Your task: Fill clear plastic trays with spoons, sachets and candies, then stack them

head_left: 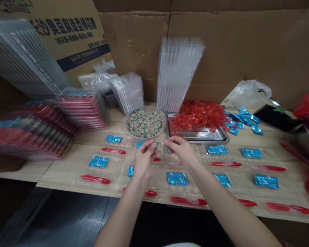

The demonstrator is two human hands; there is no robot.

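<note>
My left hand (pixel 144 157) is closed in a pinch on a small tan-and-green piece (pixel 156 144), just in front of the round bowl (pixel 126 132) heaped with similar pieces (pixel 145 123). Close by on the right, my right hand (pixel 180 149) has thumb and fingers pinched together; a pale speck shows at the fingertips, too small to name. Under and around both hands lie clear plastic trays in rows, holding blue packets (pixel 177 178) and red plastic pen-shaped pieces (pixel 187 200). My forearms hide parts of some trays.
Behind the hands, a metal tray (pixel 208 137) carries a heap of red plastic pieces (pixel 203 115). More blue packets (pixel 243 118) and a black tape dispenser (pixel 275 116) lie right. Stacked clear trays (pixel 179 72) stand at the back; filled packs (pixel 82 109) are piled left.
</note>
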